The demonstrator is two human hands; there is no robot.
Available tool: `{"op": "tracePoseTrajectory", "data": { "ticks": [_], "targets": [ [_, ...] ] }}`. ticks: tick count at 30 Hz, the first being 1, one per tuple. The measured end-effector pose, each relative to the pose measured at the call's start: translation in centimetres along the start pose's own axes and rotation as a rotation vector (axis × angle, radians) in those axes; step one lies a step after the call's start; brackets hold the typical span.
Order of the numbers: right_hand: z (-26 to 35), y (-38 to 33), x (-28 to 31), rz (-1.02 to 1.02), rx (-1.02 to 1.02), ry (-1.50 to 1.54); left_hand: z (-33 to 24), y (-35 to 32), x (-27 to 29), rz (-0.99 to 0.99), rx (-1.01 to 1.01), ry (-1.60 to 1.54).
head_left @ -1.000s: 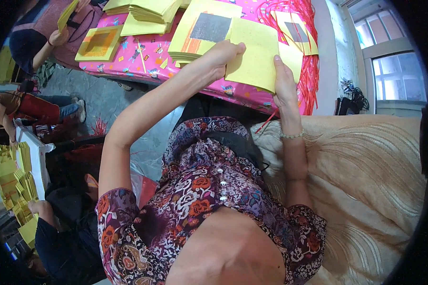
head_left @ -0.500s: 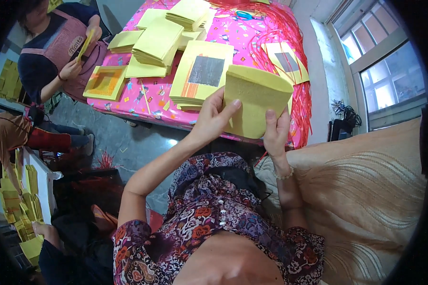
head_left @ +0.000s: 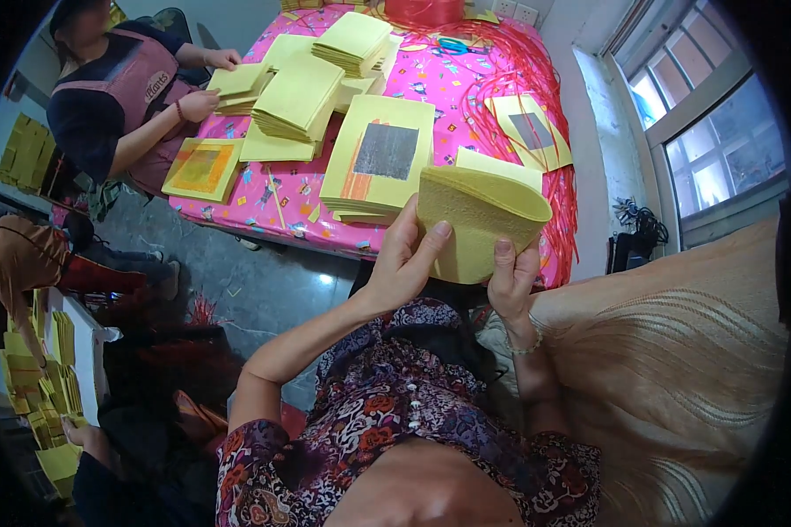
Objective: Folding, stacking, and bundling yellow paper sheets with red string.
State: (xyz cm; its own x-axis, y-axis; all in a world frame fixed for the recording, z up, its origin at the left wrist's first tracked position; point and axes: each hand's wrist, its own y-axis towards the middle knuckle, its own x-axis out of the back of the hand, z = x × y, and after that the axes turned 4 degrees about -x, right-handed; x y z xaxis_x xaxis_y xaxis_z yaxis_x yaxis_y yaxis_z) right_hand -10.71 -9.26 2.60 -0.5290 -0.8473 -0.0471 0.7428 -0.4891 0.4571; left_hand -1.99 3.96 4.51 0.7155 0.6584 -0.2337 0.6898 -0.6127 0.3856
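Holding a bent stack of yellow paper sheets in both hands, we had it raised off the desk, near its front edge. Left hand clamped the stack's left side, thumb up on the near face, fingers behind. Right hand gripped the lower right corner, thumb on the near face. Stack curved, top edge fanned toward the right.

Desk had a pink patterned cloth. Just far-left of the held stack lay a flat pile of yellow sheets with a silver foil square. Another sheet with a grey square sat far right, among red strings. Folded yellow bundles were piled at far centre-left, more behind them. A sheet with an orange square lay at the left desk edge.

Another person in a dark shirt and pink apron sat at far left, hands on yellow sheets. More yellow bundles on a surface at near left. Beige cushion on our right, window beyond.
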Motion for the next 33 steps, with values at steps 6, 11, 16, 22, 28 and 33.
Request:
{"op": "tracePoseTrajectory", "data": {
  "ticks": [6, 11, 16, 22, 28, 33],
  "targets": [
    [0.0, 0.4, 0.0, 0.058, -0.1, 0.031, 0.6, 0.2, 0.1, -0.105, 0.01, -0.037],
    [0.7, 1.7, -0.7, -0.049, -0.078, 0.052, 0.2, 0.2, 0.0, -0.106, 0.023, 0.021],
    [0.6, 1.5, -1.4, -0.144, -0.046, -0.06, 0.9, -0.1, 0.2, -0.115, 0.11, 0.024],
    [1.1, 2.2, -1.2, -0.185, -0.098, 0.053, 1.1, -0.4, 0.4, -0.11, 0.083, 0.036],
    [1.0, 2.7, -0.7, -0.109, -0.162, -0.056, 1.6, -0.6, 0.8, -0.159, 0.12, 0.045],
    [-0.4, 2.5, -0.9, -0.123, -0.126, -0.104, 1.3, -1.8, 2.4, -0.17, 0.153, 0.117]
  ]
}}
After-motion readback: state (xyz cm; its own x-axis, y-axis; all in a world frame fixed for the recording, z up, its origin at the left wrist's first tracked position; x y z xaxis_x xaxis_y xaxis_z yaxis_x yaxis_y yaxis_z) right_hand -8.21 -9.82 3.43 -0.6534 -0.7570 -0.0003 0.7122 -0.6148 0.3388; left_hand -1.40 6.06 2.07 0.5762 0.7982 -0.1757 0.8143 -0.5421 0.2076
